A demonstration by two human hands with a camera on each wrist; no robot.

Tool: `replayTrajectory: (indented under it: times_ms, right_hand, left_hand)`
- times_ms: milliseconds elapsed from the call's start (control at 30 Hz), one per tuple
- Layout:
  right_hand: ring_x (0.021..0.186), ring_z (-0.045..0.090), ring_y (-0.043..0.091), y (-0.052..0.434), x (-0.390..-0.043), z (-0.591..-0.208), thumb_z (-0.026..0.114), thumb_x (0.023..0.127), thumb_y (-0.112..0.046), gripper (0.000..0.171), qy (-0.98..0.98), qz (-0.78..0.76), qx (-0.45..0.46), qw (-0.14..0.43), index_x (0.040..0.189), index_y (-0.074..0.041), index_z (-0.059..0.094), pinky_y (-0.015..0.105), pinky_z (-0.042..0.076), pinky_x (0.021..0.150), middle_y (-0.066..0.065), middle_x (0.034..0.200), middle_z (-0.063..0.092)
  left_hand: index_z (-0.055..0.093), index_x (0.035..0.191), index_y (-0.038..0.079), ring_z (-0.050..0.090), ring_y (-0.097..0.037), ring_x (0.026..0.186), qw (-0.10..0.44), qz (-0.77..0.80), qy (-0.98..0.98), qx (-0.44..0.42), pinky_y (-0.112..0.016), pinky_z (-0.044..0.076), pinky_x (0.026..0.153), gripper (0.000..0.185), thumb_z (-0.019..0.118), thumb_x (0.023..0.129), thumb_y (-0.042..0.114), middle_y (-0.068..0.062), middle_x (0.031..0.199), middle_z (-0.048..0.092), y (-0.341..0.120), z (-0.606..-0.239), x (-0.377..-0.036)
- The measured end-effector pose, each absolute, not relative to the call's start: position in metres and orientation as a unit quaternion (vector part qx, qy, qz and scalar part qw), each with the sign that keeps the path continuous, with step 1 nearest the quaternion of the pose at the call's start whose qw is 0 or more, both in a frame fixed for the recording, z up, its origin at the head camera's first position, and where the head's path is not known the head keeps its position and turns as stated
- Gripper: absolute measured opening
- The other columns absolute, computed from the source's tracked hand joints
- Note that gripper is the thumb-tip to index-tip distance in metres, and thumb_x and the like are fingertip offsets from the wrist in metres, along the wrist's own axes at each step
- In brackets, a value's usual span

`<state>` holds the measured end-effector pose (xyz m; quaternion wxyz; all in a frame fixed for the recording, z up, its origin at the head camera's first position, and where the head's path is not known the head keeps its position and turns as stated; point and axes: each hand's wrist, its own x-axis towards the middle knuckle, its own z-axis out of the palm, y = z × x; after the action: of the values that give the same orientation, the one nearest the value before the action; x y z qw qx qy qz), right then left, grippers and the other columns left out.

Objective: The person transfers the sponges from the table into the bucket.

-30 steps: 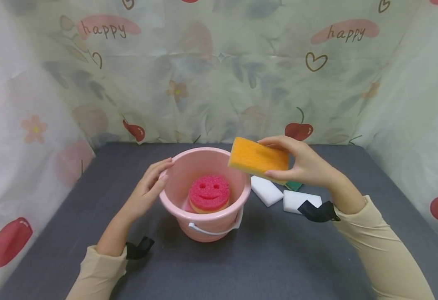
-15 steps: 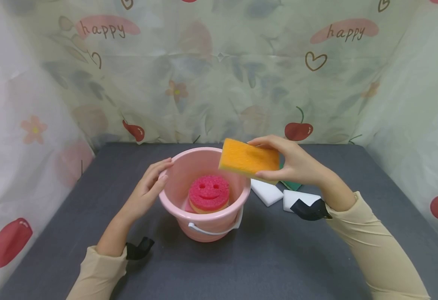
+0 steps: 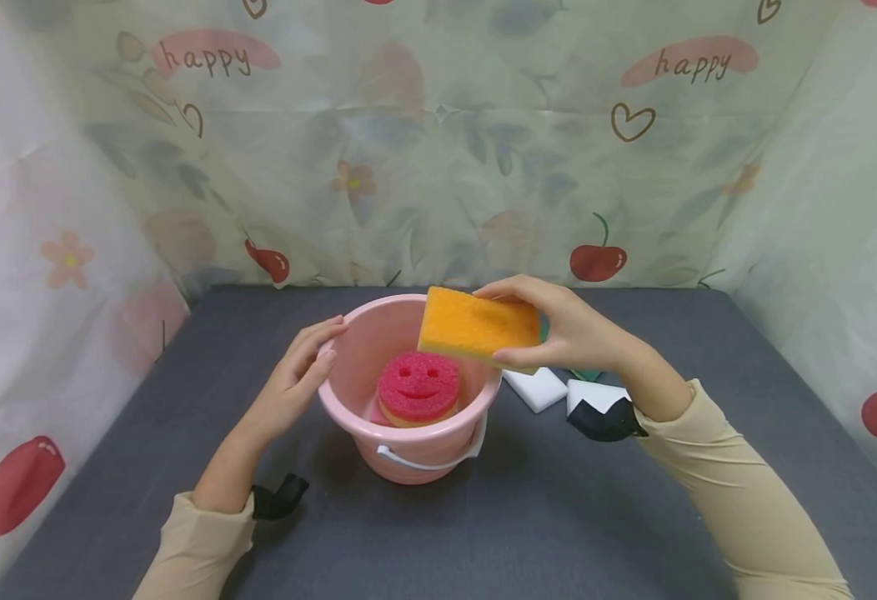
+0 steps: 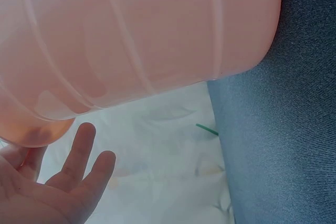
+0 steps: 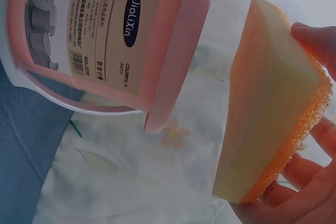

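In the head view, my right hand (image 3: 569,323) pinches an orange and pale-yellow sponge (image 3: 476,323) between thumb and fingers, over the right part of a pink bucket's (image 3: 408,457) rim. The right wrist view shows the sponge's (image 5: 273,87) pale foam side and rough orange face, with fingers on the orange side. My left hand (image 3: 294,379) rests on the bucket's left rim, its fingers fairly straight; in the left wrist view two fingers stand free of the bucket wall (image 4: 147,30). Inside the bucket lies a round pink smiley sponge (image 3: 418,387), above something pink, partly hidden.
Right of the bucket, two white sponges (image 3: 536,388) (image 3: 596,393) lie on the dark tabletop (image 3: 483,533), with a green pad (image 3: 587,375) partly hidden behind my right hand. The bucket's white handle (image 3: 431,464) hangs at its front. Patterned curtains (image 3: 438,167) enclose the table.
My right hand has moved left with the orange sponge, from beside the bucket's right rim to above its opening. The left hand and bucket have stayed in place.
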<state>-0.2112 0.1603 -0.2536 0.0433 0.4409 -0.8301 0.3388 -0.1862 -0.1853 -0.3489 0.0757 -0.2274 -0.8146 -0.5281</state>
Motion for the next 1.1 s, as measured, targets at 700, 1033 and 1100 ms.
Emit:
replayTrajectory:
  times_ms: [700, 1033, 1100]
  right_hand:
    - [0.106, 0.053, 0.011, 0.138, -0.211, -0.260, 0.076, 0.076, -0.017, 0.057, -0.813, 0.355, 0.461, 0.017, 0.128, -0.011, 0.052, 0.028, 0.049, 0.089, 0.002, 0.125, 0.057]
    - [0.107, 0.054, 0.012, 0.127, -0.211, -0.262, 0.076, 0.076, -0.018, 0.058, -0.804, 0.357, 0.475, 0.012, 0.128, -0.011, 0.052, 0.029, 0.048, 0.092, 0.002, 0.126, 0.057]
    - [0.107, 0.054, 0.012, 0.126, -0.212, -0.263, 0.076, 0.076, -0.017, 0.058, -0.802, 0.358, 0.478, 0.017, 0.128, -0.011, 0.053, 0.029, 0.048, 0.092, 0.002, 0.126, 0.058]
  left_hand:
    - [0.043, 0.138, 0.010, 0.029, -0.027, 0.136, 0.073, -0.518, -0.824, -0.218, -0.004, 0.033, 0.094, 0.041, 0.044, 0.097, 0.014, -0.009, 0.150, 0.031, -0.186, -0.348, -0.185]
    - [0.041, 0.139, 0.012, 0.030, -0.023, 0.134, 0.063, -0.518, -0.826, -0.214, -0.007, 0.037, 0.092, 0.043, 0.044, 0.097, 0.018, -0.007, 0.150, 0.030, -0.185, -0.348, -0.186]
    - [0.041, 0.139, 0.012, 0.030, -0.023, 0.134, 0.062, -0.517, -0.827, -0.213, -0.008, 0.038, 0.092, 0.043, 0.044, 0.097, 0.019, -0.006, 0.150, 0.030, -0.186, -0.348, -0.186]
